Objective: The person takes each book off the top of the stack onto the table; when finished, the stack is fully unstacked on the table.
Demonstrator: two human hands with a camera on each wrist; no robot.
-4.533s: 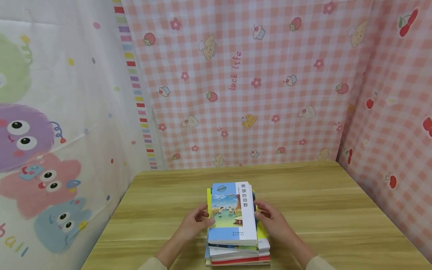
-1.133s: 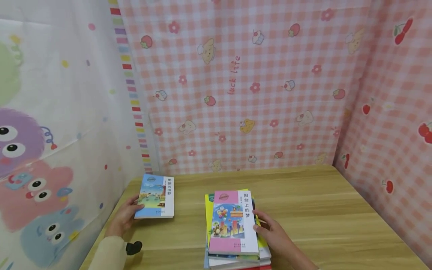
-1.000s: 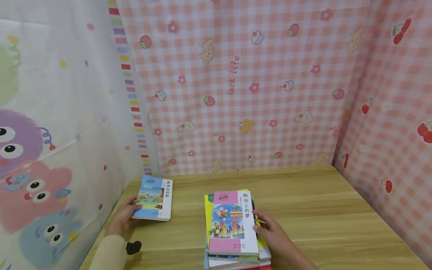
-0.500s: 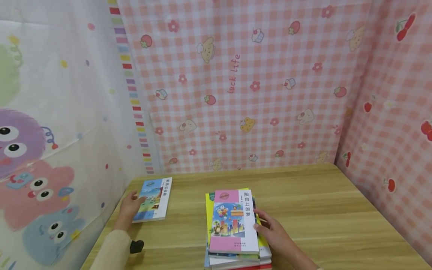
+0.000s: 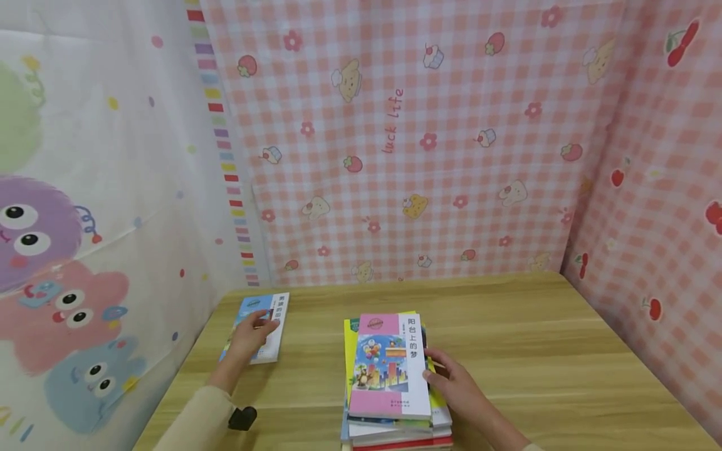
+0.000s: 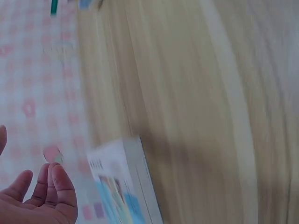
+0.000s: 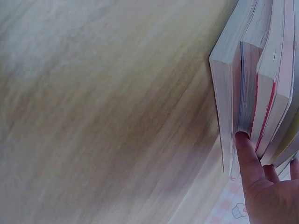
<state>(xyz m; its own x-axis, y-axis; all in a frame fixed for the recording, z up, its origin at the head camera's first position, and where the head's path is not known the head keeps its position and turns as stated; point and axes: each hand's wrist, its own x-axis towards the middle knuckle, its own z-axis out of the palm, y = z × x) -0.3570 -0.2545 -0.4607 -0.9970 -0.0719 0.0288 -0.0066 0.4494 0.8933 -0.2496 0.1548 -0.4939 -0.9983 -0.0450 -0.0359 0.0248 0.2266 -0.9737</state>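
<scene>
The blue paperback book [image 5: 252, 304] lies flat at the table's far left. My left hand [image 5: 244, 338] hovers over it with fingers loosely bent and holds nothing. In the left wrist view, this hand [image 6: 44, 198] stands apart from the book [image 6: 114, 179]. Nearer the middle is a stack of several books, topped by a pink-covered paperback book [image 5: 380, 408] with balloons and buildings. My right hand [image 5: 458, 385] rests at the stack's right side. The right wrist view has one of its fingers [image 7: 247, 158] lying along the edges of the lower books [image 7: 247, 79].
The wood-grain table [image 5: 507, 332] stretches to the right of the stack. A pink checked cloth [image 5: 417, 238] hangs behind it, and a white cartoon cloth [image 5: 163, 263] hangs at the left. A small black object [image 5: 242, 418] sits by the left sleeve.
The left hand has carried the blue book from the stack to the far left, let go and moved right over it. The pink book is now uppermost. The right hand stays beside the stack.
</scene>
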